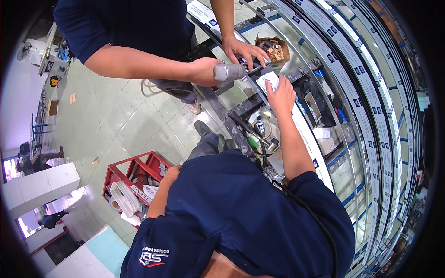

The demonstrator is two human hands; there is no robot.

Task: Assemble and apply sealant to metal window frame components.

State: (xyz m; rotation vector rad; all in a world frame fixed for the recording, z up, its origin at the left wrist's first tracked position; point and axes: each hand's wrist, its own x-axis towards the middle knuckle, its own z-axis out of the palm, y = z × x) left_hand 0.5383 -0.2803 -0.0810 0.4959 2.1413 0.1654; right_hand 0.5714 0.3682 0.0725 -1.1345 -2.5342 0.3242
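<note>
1. Right hand (281, 95) is spread over the long white-faced bar (309, 139), just below the cardboard box (285, 53); grip's unclenched, probably steadying it near the power tool (231, 72) the co-worker (125, 28) holds.
2. Bar's long axis slants upper-left to lower-right, passing below the box.
3. Left hand (172, 174): well apart from the box, honestly can't tell its grip.

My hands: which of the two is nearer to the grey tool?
The right hand, resting on the white-faced bar near the grey tool. The left hand is farther away, beside your body.
</note>
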